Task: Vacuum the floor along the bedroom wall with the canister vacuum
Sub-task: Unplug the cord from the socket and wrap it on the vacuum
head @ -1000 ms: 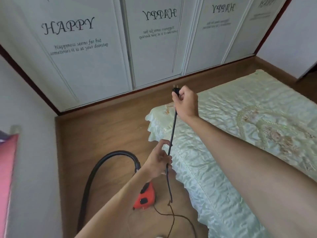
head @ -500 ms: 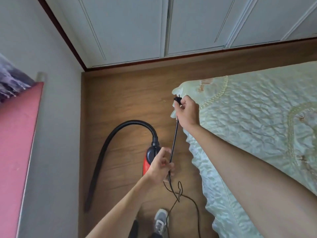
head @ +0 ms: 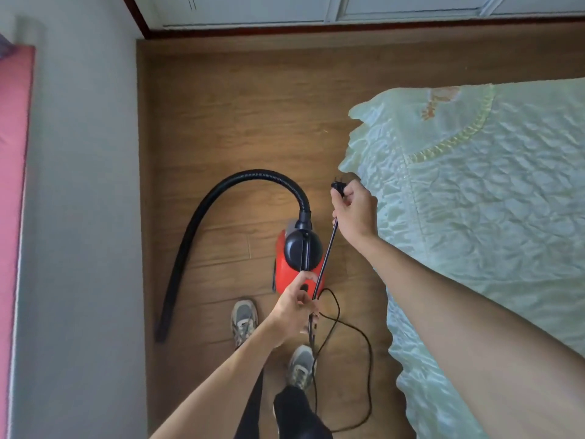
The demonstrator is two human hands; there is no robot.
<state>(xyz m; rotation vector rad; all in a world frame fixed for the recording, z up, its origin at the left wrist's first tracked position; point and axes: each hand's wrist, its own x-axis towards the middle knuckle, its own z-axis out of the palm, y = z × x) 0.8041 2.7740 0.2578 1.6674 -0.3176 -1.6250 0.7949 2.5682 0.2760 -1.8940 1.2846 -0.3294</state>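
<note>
Power cord (head: 329, 248), likely limp and light, above the canister vacuum (head: 285, 275): your right hand (head: 356, 210) pinches it by the plug (head: 337, 187), the firmest hold; left hand (head: 296, 307) grips lower.

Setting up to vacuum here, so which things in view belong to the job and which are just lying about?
For the job: red canister vacuum, black ribbed hose, black power cord pinched by the left hand, black plug in the right hand, brown wooden floor.
Just there: pale green quilted bedspread, pink flat panel, white panelled doors.
</note>
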